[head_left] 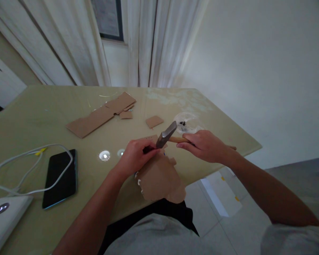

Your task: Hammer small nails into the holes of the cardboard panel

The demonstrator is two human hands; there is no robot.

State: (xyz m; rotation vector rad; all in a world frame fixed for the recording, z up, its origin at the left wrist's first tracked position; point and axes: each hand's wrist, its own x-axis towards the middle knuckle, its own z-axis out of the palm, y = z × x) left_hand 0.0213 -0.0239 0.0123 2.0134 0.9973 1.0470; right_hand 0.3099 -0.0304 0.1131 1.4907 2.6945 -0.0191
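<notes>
From the head camera: right hand [204, 145] wrapped tight round the hammer [168, 135] handle, steel head poised just above the cardboard piece [159, 175] at the table's [37, 117] near edge. Left hand [135, 155] pinches something tiny against that cardboard, too small to tell. Phone [60, 179] lies far left.

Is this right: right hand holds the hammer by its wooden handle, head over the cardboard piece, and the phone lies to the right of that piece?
Not quite. In the head view the phone lies to the left of the cardboard piece, not the right. The rest holds: the right hand grips the hammer by its wooden handle, head over the cardboard.
</notes>
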